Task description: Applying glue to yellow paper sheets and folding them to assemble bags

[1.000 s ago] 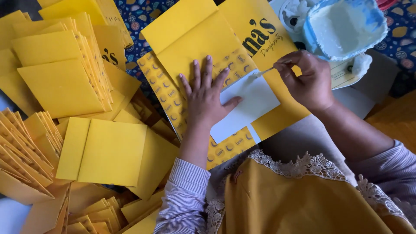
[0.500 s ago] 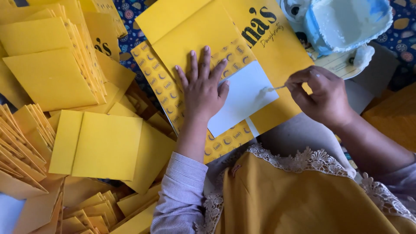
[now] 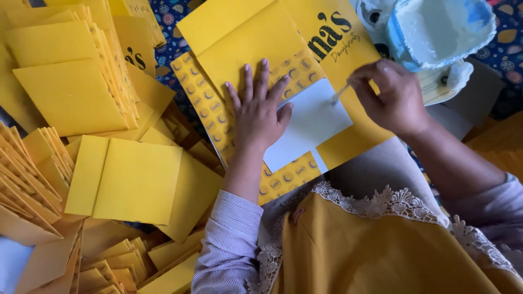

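My left hand (image 3: 260, 111) lies flat with fingers spread on a yellow printed paper bag sheet (image 3: 245, 49), pressing it down beside its white flap (image 3: 309, 122). My right hand (image 3: 389, 95) pinches a thin glue brush (image 3: 339, 94) whose tip touches the flap's upper right edge. A white bowl of glue (image 3: 436, 30) sits just beyond my right hand at the top right.
Stacks of folded yellow bags (image 3: 65, 76) fill the left side, with one folded bag (image 3: 128, 179) lying flat and more piled bags (image 3: 32, 179) at the far left and bottom. A patterned blue cloth (image 3: 180, 16) lies under everything. My yellow lace-edged garment (image 3: 381, 250) fills the bottom right.
My right hand has drawn the brush along the white flap's upper edge, back and forth. My left hand has stayed flat on the sheet.
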